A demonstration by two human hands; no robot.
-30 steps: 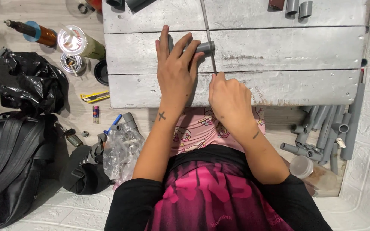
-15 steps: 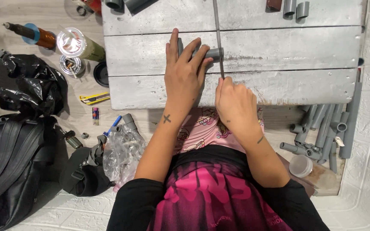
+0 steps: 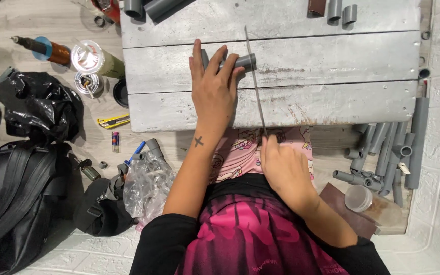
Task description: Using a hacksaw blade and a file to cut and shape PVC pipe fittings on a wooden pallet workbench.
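Fingers of the left hand [image 3: 214,91] press the grey pipe [image 3: 240,62] onto the counter [image 3: 332,61], while the right hand [image 3: 281,165] grips the saw blade [image 3: 255,81].

A short pipe piece [image 3: 240,62] is laid across the middle plank of the board table [image 3: 332,56], pinned under the left hand [image 3: 214,90]. A thin saw blade [image 3: 255,81] is set across it, just right of that hand, and is gripped by the right hand [image 3: 281,165] at the near edge. More pipes [image 3: 383,153] are piled on the floor to the right, bags [image 3: 31,153] to the left.
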